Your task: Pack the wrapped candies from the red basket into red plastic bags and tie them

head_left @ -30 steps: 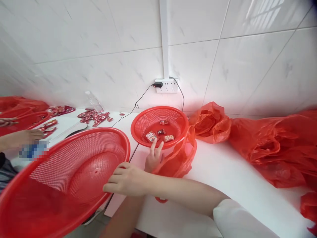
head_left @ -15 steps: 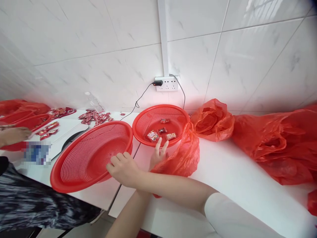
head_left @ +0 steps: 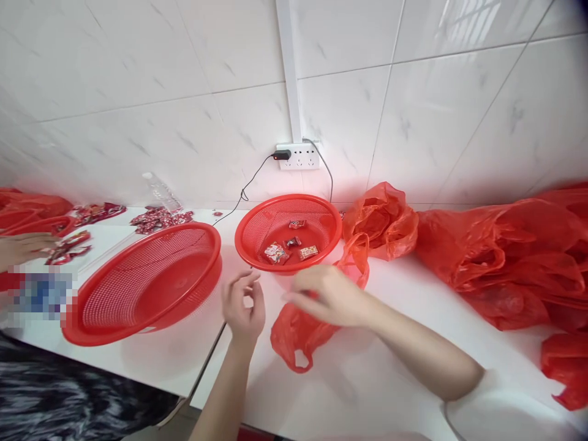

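Note:
My left hand [head_left: 245,306] is raised over the table, left of a red plastic bag [head_left: 301,334], its fingers loosely curled with a gap to the thumb; nothing shows in it. My right hand [head_left: 328,295] hovers over the bag, slightly blurred, thumb apart from the bent fingers, and hides part of the bag. No held item is visible there. Behind both hands stands a round red basket [head_left: 288,260] with several wrapped snacks [head_left: 276,252] inside. A larger red basket [head_left: 156,294] sits tilted to the left, with nothing seen in it.
Red bags [head_left: 487,257] lie along the right. At the left, another person's hand [head_left: 22,250] is beside red packets [head_left: 71,248]. More packets [head_left: 158,219] and a clear bottle [head_left: 162,191] stand by the wall, below a power strip [head_left: 298,157].
My crossed arms have come apart: my right hand moved right from the larger basket, my left hand moved left out from the bag. The bag now lies lower on the table.

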The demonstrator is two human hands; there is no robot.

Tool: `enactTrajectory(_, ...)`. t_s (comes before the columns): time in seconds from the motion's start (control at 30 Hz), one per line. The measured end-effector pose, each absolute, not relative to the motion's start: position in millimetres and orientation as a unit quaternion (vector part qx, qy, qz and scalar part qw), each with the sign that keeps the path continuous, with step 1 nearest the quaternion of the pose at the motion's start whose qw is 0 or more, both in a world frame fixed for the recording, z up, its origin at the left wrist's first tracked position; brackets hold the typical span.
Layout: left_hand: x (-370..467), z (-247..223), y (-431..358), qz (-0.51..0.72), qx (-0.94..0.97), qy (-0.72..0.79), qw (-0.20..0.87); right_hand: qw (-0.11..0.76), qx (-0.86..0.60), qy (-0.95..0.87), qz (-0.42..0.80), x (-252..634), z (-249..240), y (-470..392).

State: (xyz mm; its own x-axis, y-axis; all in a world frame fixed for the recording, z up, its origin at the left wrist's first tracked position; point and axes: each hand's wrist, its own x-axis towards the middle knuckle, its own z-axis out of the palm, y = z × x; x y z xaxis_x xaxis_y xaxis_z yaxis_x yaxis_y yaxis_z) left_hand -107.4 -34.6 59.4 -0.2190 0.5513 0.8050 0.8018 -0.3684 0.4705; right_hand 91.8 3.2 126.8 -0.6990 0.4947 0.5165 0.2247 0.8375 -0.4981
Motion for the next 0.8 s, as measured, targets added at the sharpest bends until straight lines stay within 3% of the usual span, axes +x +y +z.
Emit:
enactTrajectory(0.1, -97.6, 83.4, -58.2, -0.513, -0.729, -0.444, 0.090, 0.252, -0.339, -0.885, 0.194, 140.5, 116.1, 20.5)
enactTrajectory(0.2, -66.2, 98.4, -71.2, -0.296, -0.883, -0.357, -0.077, 0.116, -0.365, -0.915, 0.127, 160.7, 82.8, 37.3)
enactTrajectory(0.3, -38.9, 87.9, -59.6, -0.180, -0.839, -0.478, -0.189, 0.020, -0.376, -0.925, 0.057, 167.9, 51.1, 41.2)
enactTrajectory(0.43, -34.7, 55.5, -25.4, -0.197, -0.761, -0.581, -0.212, -0.039, -0.376, -0.923, 0.077, 177.6, 43.1, 26.0)
enactTrajectory(0.53, -42.3, 43.2, -7.5, -0.219, -0.774, -0.549, -0.227, 0.001, -0.320, -0.941, 0.106, 181.0, 53.3, 16.1)
enactTrajectory(0.67, -47.2, 41.7, 3.7, -0.157, -0.810, -0.513, -0.238, 0.164, -0.211, -0.960, 0.082, 176.6, 54.6, 23.6)
enactTrajectory(0.8, -54.6, 40.8, 10.5, -0.133, -0.814, -0.482, -0.295, 0.145, -0.254, -0.949, 0.115, 179.0, 31.2, 42.1)
